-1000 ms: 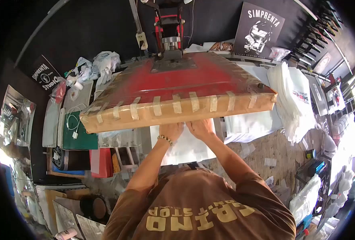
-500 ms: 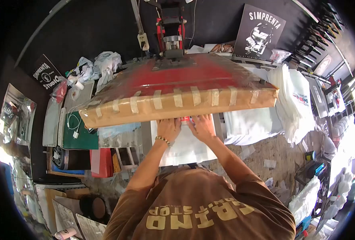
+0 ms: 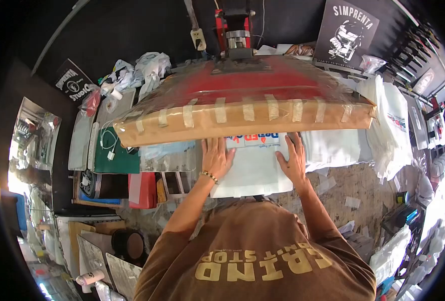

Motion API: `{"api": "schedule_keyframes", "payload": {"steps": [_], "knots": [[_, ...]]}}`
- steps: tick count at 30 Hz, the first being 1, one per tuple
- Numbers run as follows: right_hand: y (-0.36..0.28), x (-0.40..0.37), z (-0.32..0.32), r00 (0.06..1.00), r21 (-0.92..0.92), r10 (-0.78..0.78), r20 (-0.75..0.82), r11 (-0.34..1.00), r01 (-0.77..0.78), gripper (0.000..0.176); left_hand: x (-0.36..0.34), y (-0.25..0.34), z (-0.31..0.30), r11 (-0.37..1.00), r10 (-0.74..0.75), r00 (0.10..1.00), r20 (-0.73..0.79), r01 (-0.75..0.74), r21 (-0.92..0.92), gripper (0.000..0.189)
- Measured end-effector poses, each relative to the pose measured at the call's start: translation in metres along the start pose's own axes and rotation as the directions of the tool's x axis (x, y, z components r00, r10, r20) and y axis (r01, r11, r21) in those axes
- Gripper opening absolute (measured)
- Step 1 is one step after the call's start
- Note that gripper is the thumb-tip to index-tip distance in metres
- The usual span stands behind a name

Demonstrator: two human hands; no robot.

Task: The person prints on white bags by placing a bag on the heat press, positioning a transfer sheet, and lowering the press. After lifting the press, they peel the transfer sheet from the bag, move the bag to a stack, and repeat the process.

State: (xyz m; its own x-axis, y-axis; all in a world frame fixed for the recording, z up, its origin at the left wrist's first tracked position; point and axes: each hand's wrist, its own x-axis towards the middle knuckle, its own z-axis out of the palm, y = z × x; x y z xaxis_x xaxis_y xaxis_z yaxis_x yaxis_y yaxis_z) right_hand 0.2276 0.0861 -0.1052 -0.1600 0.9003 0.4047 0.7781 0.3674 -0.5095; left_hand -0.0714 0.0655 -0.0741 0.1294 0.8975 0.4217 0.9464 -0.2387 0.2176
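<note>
A flat white cloth piece [image 3: 255, 175], which looks like a bag, lies under the front of a raised heat press platen [image 3: 247, 113]. Blue and red lettering shows along its far part, partly hidden by the platen. My left hand [image 3: 217, 158], wearing a beaded bracelet, rests at the cloth's left side with fingers stretched forward, their tips close to the platen's lower edge. At the right side, my right hand [image 3: 293, 159] has its thumb spread from its fingers. Neither hand grips anything.
To the right are a white cloth stack [image 3: 333, 145] and a hanging pile of printed white pieces [image 3: 388, 130]. A green board [image 3: 114, 158] with a white cable lies left. Brown taped covering wraps the platen's front edge. Paper scraps litter the floor [image 3: 353, 185].
My hands have spread apart from near the middle of the cloth to its two sides. More of the lettering shows now. The head view has shifted a little.
</note>
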Motion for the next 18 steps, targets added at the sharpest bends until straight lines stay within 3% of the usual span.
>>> {"api": "schedule_keyframes", "payload": {"steps": [3, 5, 7, 9, 10, 13, 15, 18], "knots": [[-0.006, 0.000, -0.006, 0.993, 0.105, 0.113, 0.044, 0.988, -0.117, 0.068, -0.006, 0.003, 0.010, 0.998, -0.055, 0.998, 0.021, 0.054, 0.023, 0.069], [-0.002, -0.003, -0.005, 0.992, 0.052, 0.111, 0.056, 0.992, -0.114, 0.071, -0.006, -0.001, 0.014, 0.997, -0.074, 0.996, 0.049, 0.073, 0.010, 0.068], [0.002, -0.001, -0.001, 0.993, 0.004, 0.097, 0.063, 0.995, -0.097, 0.075, 0.007, -0.012, 0.015, 0.994, 0.014, 0.998, -0.057, -0.007, 0.105, 0.058], [0.003, -0.007, -0.006, 0.989, 0.011, 0.122, 0.089, 0.992, -0.123, 0.079, 0.024, -0.014, -0.012, 0.931, -0.192, 0.949, 0.251, 0.257, -0.260, 0.060], [0.004, -0.006, -0.009, 0.984, 0.057, 0.151, 0.092, 0.986, -0.156, 0.080, 0.025, -0.030, 0.003, 0.980, -0.071, 0.993, -0.092, 0.052, -0.194, 0.051], [0.011, -0.009, -0.014, 0.978, 0.068, 0.178, 0.108, 0.980, -0.186, 0.087, 0.028, -0.073, 0.038, 0.973, -0.145, 0.989, 0.013, 0.145, -0.182, 0.039], [0.012, -0.011, -0.017, 0.935, 0.236, 0.284, 0.214, 0.914, -0.331, 0.091, 0.033, -0.075, 0.041, 0.977, -0.135, 0.991, 0.023, 0.137, -0.164, 0.034], [0.017, -0.015, -0.008, 0.939, 0.283, 0.283, 0.196, 0.901, -0.330, 0.095, 0.035, -0.074, 0.041, 0.987, -0.113, 0.993, -0.015, 0.111, -0.119, 0.026]]}}
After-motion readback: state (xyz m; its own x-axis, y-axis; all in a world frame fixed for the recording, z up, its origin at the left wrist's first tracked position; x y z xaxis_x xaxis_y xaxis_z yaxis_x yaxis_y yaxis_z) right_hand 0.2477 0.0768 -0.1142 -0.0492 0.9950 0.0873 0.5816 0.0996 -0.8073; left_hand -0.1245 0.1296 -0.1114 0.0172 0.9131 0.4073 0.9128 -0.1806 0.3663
